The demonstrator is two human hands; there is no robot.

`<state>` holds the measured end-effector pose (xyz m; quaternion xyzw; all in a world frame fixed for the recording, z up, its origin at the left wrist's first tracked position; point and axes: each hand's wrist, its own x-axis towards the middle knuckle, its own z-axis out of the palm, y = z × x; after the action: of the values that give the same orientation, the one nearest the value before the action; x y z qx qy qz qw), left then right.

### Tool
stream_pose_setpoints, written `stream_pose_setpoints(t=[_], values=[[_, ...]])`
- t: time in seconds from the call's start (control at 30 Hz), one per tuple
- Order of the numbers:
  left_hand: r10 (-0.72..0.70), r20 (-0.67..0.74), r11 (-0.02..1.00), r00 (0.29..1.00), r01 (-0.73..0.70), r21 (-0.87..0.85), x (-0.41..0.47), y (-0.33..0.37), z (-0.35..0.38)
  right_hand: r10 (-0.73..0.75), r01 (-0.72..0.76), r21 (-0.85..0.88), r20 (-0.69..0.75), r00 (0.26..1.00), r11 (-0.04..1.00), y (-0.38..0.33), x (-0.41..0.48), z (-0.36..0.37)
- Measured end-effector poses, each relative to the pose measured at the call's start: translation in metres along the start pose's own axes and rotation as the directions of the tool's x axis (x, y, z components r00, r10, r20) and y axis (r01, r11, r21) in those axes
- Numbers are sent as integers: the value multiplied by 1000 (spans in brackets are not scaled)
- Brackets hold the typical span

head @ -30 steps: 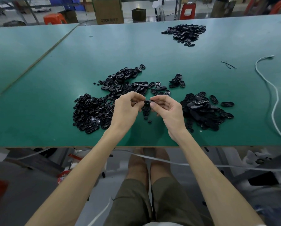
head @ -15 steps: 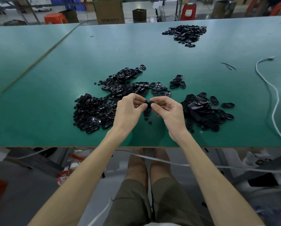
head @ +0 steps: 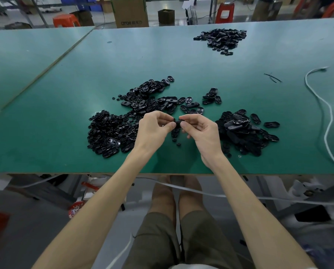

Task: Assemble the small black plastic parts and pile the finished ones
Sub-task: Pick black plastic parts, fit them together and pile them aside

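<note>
Curled fingers (head: 163, 119) of both hands pinch one small black part (head: 178, 123) between them, with the left hand (head: 152, 131) at its left end and the right hand (head: 204, 133) at its right, just above the green surface (head: 65, 90). Black parts lie heaped left (head: 109, 133) and right (head: 243, 131) of the hands, and a far pile (head: 222, 38) sits well apart.

The bench (head: 181, 61) is plain teal-green, and the plastic parts (head: 108, 133) on it are all glossy black. Near its right edge the cable (head: 329, 117) is white. Beyond its far edge a stool (head: 65, 19) is orange and a cardboard box (head: 130, 12) brown; the shorts (head: 158, 239) are olive.
</note>
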<state>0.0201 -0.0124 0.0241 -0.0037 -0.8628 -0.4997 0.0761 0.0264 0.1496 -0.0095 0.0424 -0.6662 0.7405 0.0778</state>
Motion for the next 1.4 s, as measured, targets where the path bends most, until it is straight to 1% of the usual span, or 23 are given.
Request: stream_pose_setpoints(t=[0.13,0.3,0.43,0.63,0.83,1.07,1.2,1.3,1.4], values=[[-4,-7,1000,1000,4,-6,-1,-1,-2,4,-4,-2,11,1000,1000,0,0,0],[1,18,1000,1000,-1,-10,-2,0,-1,6,-6,-9,14,1000,1000,-1,0,1],[13,5,1000,1000,-13,-14,-2,-2,-1,10,-9,-6,9,1000,1000,-2,-1,0],[71,-5,997,997,-71,-14,-4,-7,3,20,-20,-42,-8,1000,999,-1,-1,1],[132,-35,991,991,-132,-8,-7,-9,8,18,-19,-43,-18,1000,999,-2,-2,1],[133,-80,989,988,-138,-63,-8,-9,13,23,-23,-18,-19,1000,1000,-3,-1,1],[119,-85,980,989,-131,-149,-6,-12,13,30,-30,4,-24,999,1000,-3,-1,0],[103,-26,963,994,-106,-248,-4,-13,14,35,-34,15,-32,999,999,-3,0,0],[101,8,920,995,-90,-382,-6,-17,17,35,-35,23,-33,999,999,-2,0,0]])
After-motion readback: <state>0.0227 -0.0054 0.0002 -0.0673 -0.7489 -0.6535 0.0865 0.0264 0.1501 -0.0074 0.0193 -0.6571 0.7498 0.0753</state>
